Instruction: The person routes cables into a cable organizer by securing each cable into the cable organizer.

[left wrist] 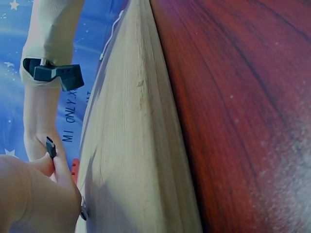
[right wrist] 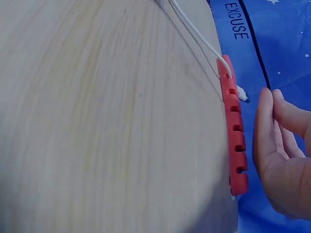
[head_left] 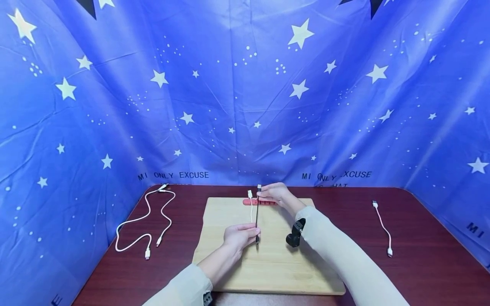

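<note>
A short black USB cable (head_left: pixel 257 214) is stretched between my two hands above a wooden board. My right hand (head_left: pixel 276 193) pinches it just below the plug at its far end. Thumb and fingers of my left hand (head_left: pixel 238 236) grip the near end, and a small black connector (left wrist: pixel 50 147) pokes out in the left wrist view. Close by my right hand, a red slotted cable holder (right wrist: pixel 237 141) lies along the board's far edge. A white cable (right wrist: pixel 199 34) sits in a slot toward one end of it, its plug sticking out past the edge.
The wooden board (head_left: pixel 283 272) lies on a dark red table (head_left: pixel 363 272). Long white cables (head_left: pixel 130 221) lie at the left, and a short white cable (head_left: pixel 384 225) lies at the right. A blue star-patterned curtain (head_left: pixel 229 97) hangs behind and at both sides.
</note>
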Demonstrator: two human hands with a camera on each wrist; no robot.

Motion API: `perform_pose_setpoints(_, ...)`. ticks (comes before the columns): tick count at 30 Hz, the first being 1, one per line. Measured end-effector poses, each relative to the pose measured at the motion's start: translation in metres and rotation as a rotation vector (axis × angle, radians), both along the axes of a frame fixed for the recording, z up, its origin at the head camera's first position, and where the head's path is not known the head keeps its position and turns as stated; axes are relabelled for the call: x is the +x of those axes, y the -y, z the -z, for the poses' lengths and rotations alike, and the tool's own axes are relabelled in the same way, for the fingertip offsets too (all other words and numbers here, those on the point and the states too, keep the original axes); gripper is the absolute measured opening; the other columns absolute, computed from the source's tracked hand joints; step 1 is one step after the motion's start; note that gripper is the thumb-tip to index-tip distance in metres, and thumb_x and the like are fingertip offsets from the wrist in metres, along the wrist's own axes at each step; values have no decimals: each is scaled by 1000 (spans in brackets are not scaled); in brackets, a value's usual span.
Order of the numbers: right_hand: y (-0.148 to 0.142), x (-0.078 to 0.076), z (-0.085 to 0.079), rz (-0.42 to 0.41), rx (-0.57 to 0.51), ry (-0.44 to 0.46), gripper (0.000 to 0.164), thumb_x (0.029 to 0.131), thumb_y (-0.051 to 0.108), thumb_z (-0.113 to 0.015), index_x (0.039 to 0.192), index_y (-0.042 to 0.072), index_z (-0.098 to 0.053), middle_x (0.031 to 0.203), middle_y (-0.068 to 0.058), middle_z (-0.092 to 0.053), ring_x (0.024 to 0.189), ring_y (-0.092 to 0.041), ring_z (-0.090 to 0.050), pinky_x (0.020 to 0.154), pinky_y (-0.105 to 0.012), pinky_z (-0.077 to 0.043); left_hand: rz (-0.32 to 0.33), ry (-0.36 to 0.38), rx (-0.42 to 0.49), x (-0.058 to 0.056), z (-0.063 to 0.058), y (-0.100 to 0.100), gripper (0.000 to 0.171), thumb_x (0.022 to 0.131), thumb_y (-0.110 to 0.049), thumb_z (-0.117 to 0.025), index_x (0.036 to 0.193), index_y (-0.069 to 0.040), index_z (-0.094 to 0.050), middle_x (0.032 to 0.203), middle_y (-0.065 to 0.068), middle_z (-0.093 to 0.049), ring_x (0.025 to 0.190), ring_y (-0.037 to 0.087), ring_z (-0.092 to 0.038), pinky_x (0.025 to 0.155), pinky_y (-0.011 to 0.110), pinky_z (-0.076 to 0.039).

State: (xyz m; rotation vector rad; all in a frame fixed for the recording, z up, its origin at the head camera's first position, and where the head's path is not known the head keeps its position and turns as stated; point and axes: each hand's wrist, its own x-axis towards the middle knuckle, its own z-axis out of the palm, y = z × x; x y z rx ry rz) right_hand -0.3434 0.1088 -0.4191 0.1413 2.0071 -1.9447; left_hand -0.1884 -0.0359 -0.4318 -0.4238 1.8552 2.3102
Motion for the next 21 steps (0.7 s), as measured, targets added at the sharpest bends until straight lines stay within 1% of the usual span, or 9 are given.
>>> perform_pose_setpoints(4,4,-3,3,36,40,-36,43,80,-11,-67,122,-13,-57,118,-28,-64,69,-12,-71,79,-28,-61,-23,4,-23,-2,-1,1,35,77,9,-71,111,14,-63,97,24,-73,78,16,-73,78,30,-61)
perform_pose_setpoints(8,7,-7,7,53,66,-56,40,77,-10,-71,117,-11,-62,106,-25,-70,66,-11,-71,75,-28,-61,-50,11,-50,-5,-2,2,33,76,9,-71,108,14,-65,96,24,-72,77,18,-74,77,31,-61)
perform_pose_setpoints(12,8,-10,11,45,107,-81,38,76,-7,-74,112,-9,-65,96,-21,-74,66,-12,-72,72,-28,-62,-74,22,-68,-8,0,5,30,77,8,-72,106,12,-67,93,24,-73,75,17,-74,76,30,-61)
perform_pose_setpoints(14,9,-11,13,47,182,-110,35,75,-2,-77,109,-5,-68,96,-18,-75,71,-12,-73,71,-27,-62,-84,21,-77,-10,1,5,29,77,9,-72,105,12,-68,92,24,-73,73,17,-74,75,30,-61)
perform_pose_setpoints(16,9,-12,13,40,278,-146,33,74,4,-80,105,-1,-71,101,-16,-74,80,-12,-73,74,-25,-61,-91,15,-90,-10,1,5,28,76,9,-72,104,12,-68,92,25,-73,72,16,-73,74,30,-62)
perform_pose_setpoints(19,10,-14,12,29,416,-189,32,70,13,-85,99,7,-75,107,-11,-73,91,-14,-69,75,-23,-58,-89,1,-126,-11,1,3,28,75,10,-73,102,12,-69,92,25,-73,71,15,-73,74,29,-62)
perform_pose_setpoints(20,10,-14,11,18,440,-197,31,69,14,-85,98,9,-76,108,-11,-73,95,-15,-68,75,-24,-58,-88,-3,-141,-11,1,2,27,74,10,-73,101,11,-69,92,25,-73,71,15,-73,73,29,-62)
perform_pose_setpoints(21,11,-14,10,12,476,-209,30,68,16,-86,95,10,-76,106,-10,-74,93,-15,-66,72,-23,-57,-88,-8,-163,-11,1,1,27,74,10,-73,100,11,-70,92,25,-73,71,14,-72,72,29,-62)
